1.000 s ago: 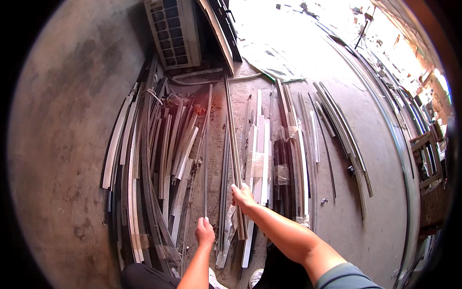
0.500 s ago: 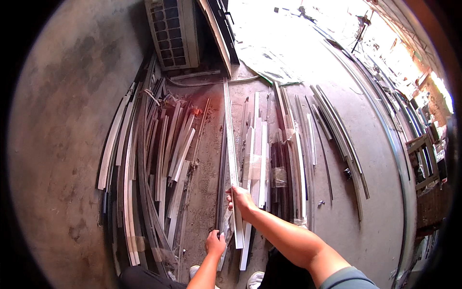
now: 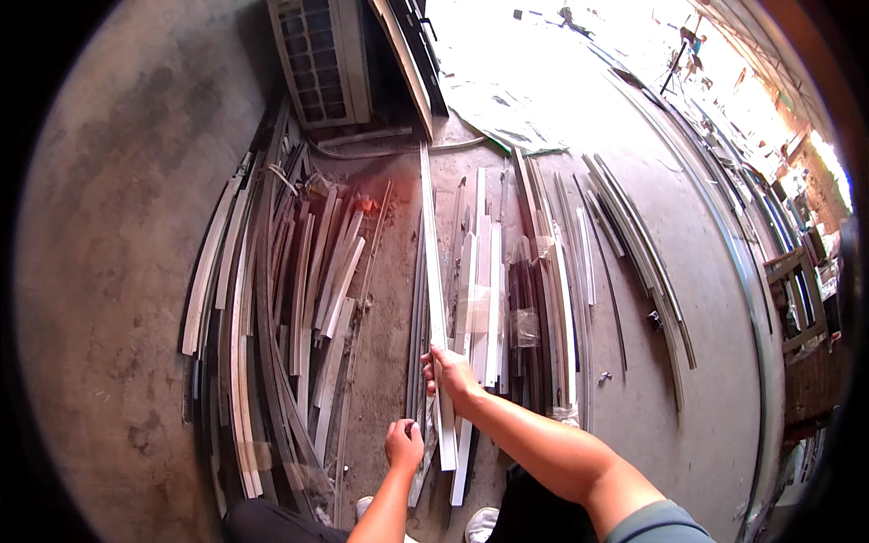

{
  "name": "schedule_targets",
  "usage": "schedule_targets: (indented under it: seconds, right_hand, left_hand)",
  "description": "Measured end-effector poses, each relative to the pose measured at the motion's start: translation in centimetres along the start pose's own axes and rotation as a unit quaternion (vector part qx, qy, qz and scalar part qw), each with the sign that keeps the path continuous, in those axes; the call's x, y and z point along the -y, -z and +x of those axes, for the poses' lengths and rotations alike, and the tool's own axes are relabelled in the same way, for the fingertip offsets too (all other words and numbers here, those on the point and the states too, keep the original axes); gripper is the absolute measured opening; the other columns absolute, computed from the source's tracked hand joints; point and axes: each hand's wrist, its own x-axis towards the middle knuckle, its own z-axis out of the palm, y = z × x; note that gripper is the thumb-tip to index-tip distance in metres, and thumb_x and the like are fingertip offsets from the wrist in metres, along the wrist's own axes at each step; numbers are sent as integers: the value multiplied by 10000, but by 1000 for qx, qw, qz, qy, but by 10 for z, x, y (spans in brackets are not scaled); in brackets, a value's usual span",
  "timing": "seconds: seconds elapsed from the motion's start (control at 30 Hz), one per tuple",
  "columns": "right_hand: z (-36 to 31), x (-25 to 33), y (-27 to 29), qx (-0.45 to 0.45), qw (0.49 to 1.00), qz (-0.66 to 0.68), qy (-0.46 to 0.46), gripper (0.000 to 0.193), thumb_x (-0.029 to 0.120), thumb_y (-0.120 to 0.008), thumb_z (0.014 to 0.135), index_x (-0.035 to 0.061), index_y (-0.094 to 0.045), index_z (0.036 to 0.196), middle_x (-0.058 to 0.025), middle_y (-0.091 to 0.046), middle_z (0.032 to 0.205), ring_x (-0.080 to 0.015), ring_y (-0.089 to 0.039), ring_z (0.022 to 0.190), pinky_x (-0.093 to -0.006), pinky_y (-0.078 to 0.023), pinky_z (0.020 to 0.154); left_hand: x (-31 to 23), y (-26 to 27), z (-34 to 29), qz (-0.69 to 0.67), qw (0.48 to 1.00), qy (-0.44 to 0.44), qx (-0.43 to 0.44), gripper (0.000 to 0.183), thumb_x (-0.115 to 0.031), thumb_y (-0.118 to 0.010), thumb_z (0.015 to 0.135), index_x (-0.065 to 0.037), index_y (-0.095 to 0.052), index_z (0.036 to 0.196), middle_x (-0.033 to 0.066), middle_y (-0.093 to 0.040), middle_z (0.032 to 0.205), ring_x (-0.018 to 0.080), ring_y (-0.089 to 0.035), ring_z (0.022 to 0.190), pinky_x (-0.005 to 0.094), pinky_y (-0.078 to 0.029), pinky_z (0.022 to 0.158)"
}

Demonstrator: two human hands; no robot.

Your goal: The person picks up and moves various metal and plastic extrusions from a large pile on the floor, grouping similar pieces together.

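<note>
A long, pale metal profile [image 3: 431, 244] runs away from me over the middle of the floor. My right hand [image 3: 451, 374] is closed around it near its close end, fingers curled under its left side. To the left of that end, my left hand [image 3: 404, 444] is closed, with a small dark object [image 3: 409, 429] showing at its fingers; its kind cannot be made out. Just right of the held profile lies a bundle of pale profiles [image 3: 484, 312] wrapped with clear tape. Part of the held profile is hidden behind my right fingers.
Many loose profiles [image 3: 240, 317] lie along the wall at left. Brown and white taped lengths [image 3: 548, 299] and a separate dark pair [image 3: 638, 244] lie to the right. An air-conditioner unit [image 3: 317, 68] stands at the back beside leaning panels [image 3: 407, 63]. A plastic sheet [image 3: 507, 118] lies beyond.
My left hand has turned slightly and its fingers have shifted, with the dark object now less exposed. The right hand keeps its grip on the profile, which has barely moved.
</note>
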Motion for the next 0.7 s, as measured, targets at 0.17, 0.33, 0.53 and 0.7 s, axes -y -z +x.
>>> schedule_targets:
  seconds: [0.17,0.33,0.53,0.7]
  right_hand:
    - [-4,-14,-5,-31,999,-40,20,368,413,-568,1047,51,-586,986,-33,-554,714,-149,-538,525,-332,-470,492]
    - [-1,-33,-4,-61,995,-58,56,442,467,-512,1072,47,-592,964,-24,-553,683,-142,-535,508,-316,-475,472]
    - [7,-66,18,-89,965,-226,98,558,512,-380,1085,2,-605,1089,-198,-687,936,-313,-656,790,-424,-525,739]
    - [-22,-57,-16,-123,859,-497,21,796,606,-348,1036,-34,-375,1508,-300,-524,1437,-467,-483,1350,-507,-375,1142]
  left_hand:
    - [-2,-9,21,-151,988,35,-15,208,-209,-660,978,-23,-695,1063,89,-738,905,187,-696,804,346,-557,752]
    - [-28,-2,50,-373,921,95,60,274,-276,-596,1056,-19,-655,1134,29,-713,902,111,-667,770,278,-548,718]
    - [-110,47,64,-555,767,189,262,538,-482,-443,1097,-36,-604,1348,77,-712,1205,180,-669,1113,327,-517,964]
    - [-22,2,73,-472,815,220,254,372,-168,-632,1022,-17,-578,1357,60,-700,1177,155,-660,1034,325,-518,955]
